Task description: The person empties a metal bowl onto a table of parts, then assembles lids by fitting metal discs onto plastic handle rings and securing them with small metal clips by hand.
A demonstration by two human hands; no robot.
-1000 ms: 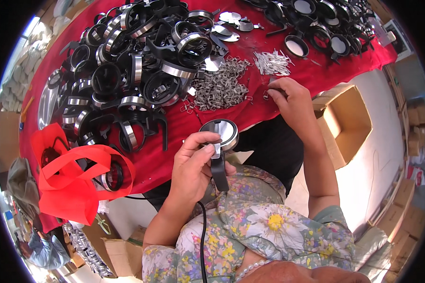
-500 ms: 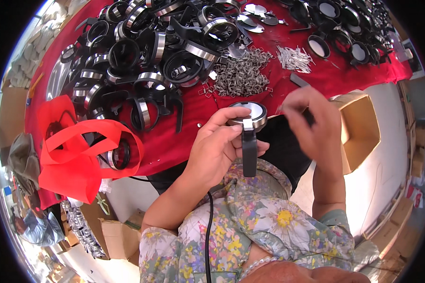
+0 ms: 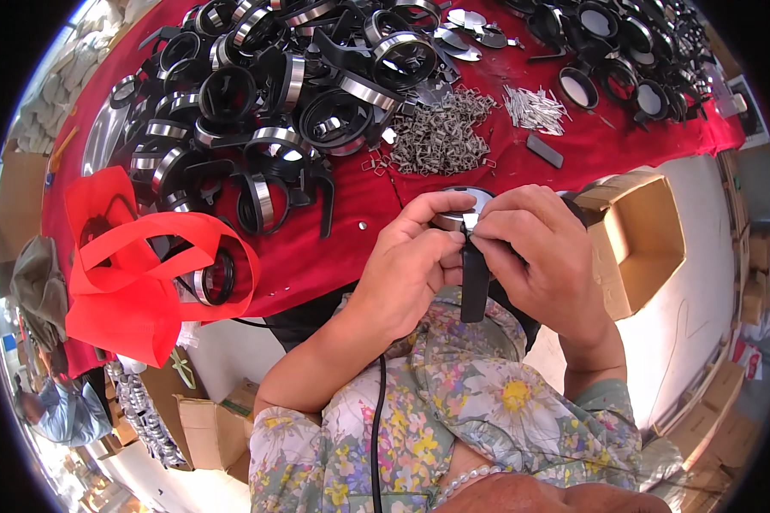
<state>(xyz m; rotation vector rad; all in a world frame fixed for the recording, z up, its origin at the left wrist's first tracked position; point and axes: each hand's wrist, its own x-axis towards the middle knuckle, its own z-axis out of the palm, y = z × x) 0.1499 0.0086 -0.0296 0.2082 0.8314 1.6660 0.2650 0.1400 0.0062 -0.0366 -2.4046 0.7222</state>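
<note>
A: What is each hand doing?

B: The left hand (image 3: 406, 269) pinches the round metal-rimmed piece (image 3: 460, 209) by its edge, steadying it above the near edge of the red table (image 3: 351, 231). The right hand (image 3: 543, 256) closes its fingertips where the black handle (image 3: 474, 282) meets the rim, probably pressing something small in (too hidden to tell).

A: And the supplies?

B: The pile of metal clips (image 3: 441, 137) lies just ahead, within easy reach.
</note>
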